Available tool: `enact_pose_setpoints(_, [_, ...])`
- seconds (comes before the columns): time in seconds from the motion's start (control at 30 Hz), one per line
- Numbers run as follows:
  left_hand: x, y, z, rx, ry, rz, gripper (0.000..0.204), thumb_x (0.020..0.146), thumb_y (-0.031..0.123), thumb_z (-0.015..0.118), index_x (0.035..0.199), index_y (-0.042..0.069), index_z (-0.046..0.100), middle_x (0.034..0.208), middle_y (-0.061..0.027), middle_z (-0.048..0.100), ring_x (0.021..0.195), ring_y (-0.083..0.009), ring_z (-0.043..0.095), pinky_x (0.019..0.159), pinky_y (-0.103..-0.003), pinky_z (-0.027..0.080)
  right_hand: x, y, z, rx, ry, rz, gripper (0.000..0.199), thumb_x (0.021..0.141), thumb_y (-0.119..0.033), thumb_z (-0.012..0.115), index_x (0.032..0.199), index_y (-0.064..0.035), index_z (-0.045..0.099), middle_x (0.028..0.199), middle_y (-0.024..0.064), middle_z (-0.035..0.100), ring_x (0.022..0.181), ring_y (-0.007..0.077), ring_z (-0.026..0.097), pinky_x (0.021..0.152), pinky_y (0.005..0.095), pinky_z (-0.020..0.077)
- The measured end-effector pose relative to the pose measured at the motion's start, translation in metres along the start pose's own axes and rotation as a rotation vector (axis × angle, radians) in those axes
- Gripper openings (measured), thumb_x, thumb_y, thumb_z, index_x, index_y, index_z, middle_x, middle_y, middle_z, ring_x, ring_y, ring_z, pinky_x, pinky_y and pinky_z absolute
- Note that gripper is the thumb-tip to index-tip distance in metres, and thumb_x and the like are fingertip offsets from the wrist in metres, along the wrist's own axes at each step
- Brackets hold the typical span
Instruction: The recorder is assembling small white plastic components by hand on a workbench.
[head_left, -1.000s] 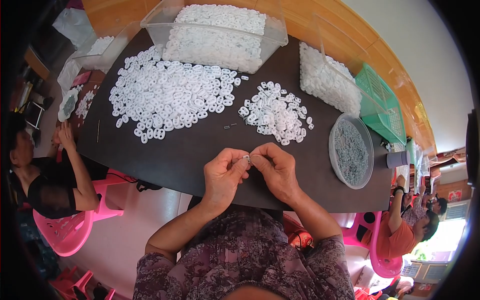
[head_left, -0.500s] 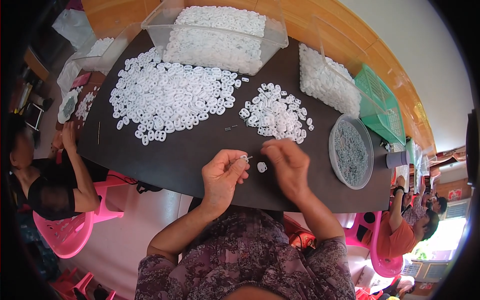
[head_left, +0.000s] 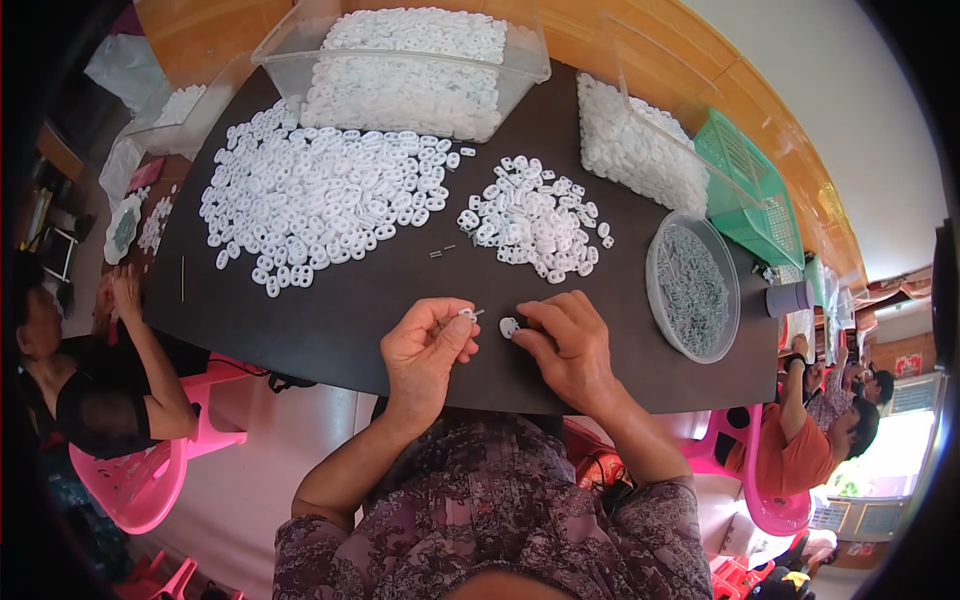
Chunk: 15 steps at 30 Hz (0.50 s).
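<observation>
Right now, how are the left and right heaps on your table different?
The left heap is much bigger than the right heap. The left heap lies beside the big clear tub; the right heap is nearer the bowl. Both are loose white pieces with holes on the dark table.

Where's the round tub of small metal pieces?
In the head view, the round tub sits on the right of the table, beside the green basket.

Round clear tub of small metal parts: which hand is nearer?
Right. The right hand is left of the round clear tub; the left hand is farther left, past the right one.
</observation>
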<state>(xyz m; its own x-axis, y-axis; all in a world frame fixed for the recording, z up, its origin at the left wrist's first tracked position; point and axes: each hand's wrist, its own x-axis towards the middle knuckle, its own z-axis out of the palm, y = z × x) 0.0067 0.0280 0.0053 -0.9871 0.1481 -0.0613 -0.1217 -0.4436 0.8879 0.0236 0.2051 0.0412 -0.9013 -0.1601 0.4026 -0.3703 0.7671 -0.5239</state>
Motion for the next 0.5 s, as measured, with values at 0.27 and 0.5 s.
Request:
enact_pose_setpoints(0.27, [-0.002, -0.001, -0.001, -0.005, -0.008, 0.011, 0.016, 0.089, 0.011, 0.061, 0.096, -0.003, 0.060, 0.079, -0.0084, 0.063, 0.061, -0.0102, 0.057, 0.056, -0.022, 0.046, 0.005, 0.039, -0.008, -0.234, 0.163, 0.000, 0.022, 0.067, 0.002, 0.070, 0.087, -0.0031, 0.063, 0.076, 0.0099, 0.057, 0.072, 0.0290, 0.054, 0.062, 0.0386, 0.0441])
enact_pose_setpoints(0.5, [-0.002, -0.002, -0.003, 0.018, -0.040, 0.004, 0.015, 0.089, 0.009, 0.061, 0.099, -0.003, 0.060, 0.081, -0.0069, 0.063, 0.063, -0.0081, 0.056, 0.057, -0.020, 0.046, 0.007, 0.045, -0.005, -0.321, 0.175, -0.029, 0.020, 0.067, 0.000, 0.070, 0.085, -0.0046, 0.063, 0.073, 0.0086, 0.053, 0.068, 0.0277, 0.051, 0.059, 0.0384, 0.0423])
